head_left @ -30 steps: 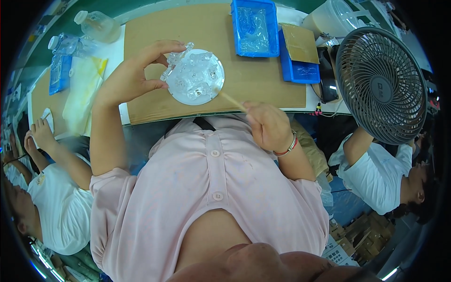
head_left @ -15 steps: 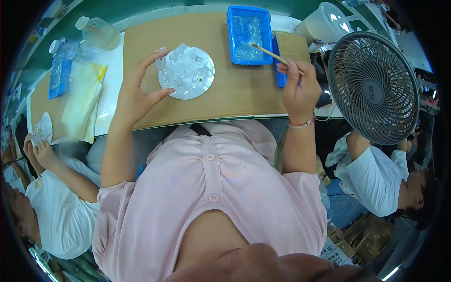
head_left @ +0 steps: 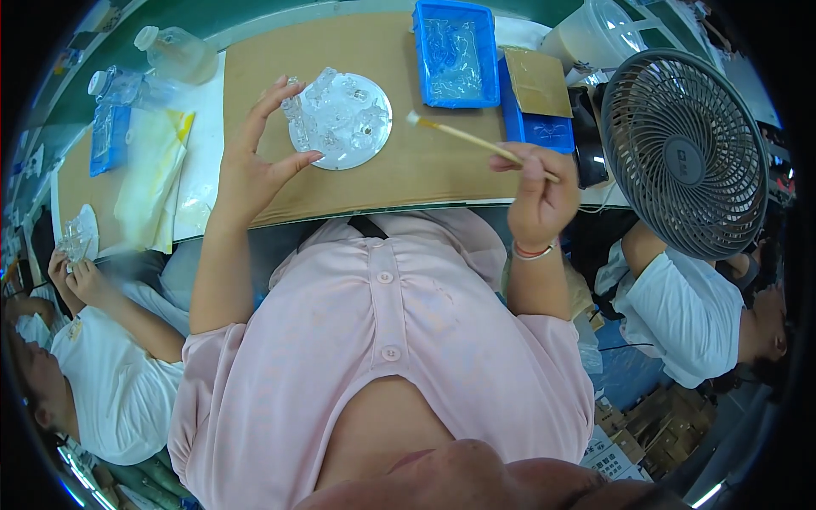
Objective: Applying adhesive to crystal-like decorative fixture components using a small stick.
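Note:
A round whitish base (head_left: 355,151) carries several clear, glass-like pieces (head_left: 340,110) and lies on a brown cardboard sheet in front of me. My left hand (head_left: 255,161) curves around its left side, index finger at the upper edge and thumb at the lower edge, with a clear upright piece between them. Pinched in my right hand (head_left: 541,191) is a slim wooden-handled brush (head_left: 467,138). Its pale tip points left and hangs over the cardboard, apart from the base. Behind it sits a blue tray (head_left: 459,102) with clear, wet-looking contents.
A second blue box (head_left: 548,132) under a cardboard flap (head_left: 537,82) adjoins the tray. On the right a dark fan (head_left: 684,157) stands near my right arm. Two bottles and a yellow-white cloth (head_left: 153,183) lie left. Co-workers sit on both sides; one holds a similar clear piece.
My right hand has drawn the brush from over the blue tray toward me and left, over the cardboard. My left hand keeps its place at the round base. The whole view has shifted slightly.

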`<state>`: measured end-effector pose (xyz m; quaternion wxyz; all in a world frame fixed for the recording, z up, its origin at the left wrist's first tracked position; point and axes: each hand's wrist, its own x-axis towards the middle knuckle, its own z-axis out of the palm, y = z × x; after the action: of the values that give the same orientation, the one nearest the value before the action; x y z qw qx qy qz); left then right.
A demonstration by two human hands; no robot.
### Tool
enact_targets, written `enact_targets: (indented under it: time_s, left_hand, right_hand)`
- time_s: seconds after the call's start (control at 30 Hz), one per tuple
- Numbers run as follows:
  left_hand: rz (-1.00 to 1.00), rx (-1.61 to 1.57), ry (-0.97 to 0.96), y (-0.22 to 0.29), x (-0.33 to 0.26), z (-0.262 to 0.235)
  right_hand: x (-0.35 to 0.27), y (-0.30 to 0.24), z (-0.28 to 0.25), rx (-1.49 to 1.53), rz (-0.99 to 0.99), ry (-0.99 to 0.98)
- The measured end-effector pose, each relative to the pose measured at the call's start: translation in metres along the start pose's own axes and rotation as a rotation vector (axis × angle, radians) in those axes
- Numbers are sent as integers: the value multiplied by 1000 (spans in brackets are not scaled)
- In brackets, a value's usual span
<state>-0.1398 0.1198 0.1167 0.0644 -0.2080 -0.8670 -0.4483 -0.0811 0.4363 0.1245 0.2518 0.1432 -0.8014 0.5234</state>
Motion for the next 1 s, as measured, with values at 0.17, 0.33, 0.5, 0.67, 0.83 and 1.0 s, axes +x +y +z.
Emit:
enact_targets:
  time_s: [0.17, 0.33, 0.5, 0.67, 0.83, 1.0]
  left_hand:
    - [-8, -52, -5, 1, 1, 0]
    - [-37, -50, 0, -2, -3, -1]
    - [-33, -76, -6, -2, -1, -1]
    - [15, -49, 5, -4, -1, -2]
    - [15, -47, 22, 1, -2, 1]
    - [37, -13, 80, 2, -9, 8]
  right_hand:
    - [-9, 18, 32, 60, 105, -42]
    - [-2, 17, 42, 3, 126, -109]
    - [9, 18, 42, -121, 33, -91]
    - [6, 11, 41, -96, 41, -145]
    - [12, 15, 43, -158, -22, -113]
    - [3, 7, 39, -216, -56, -198]
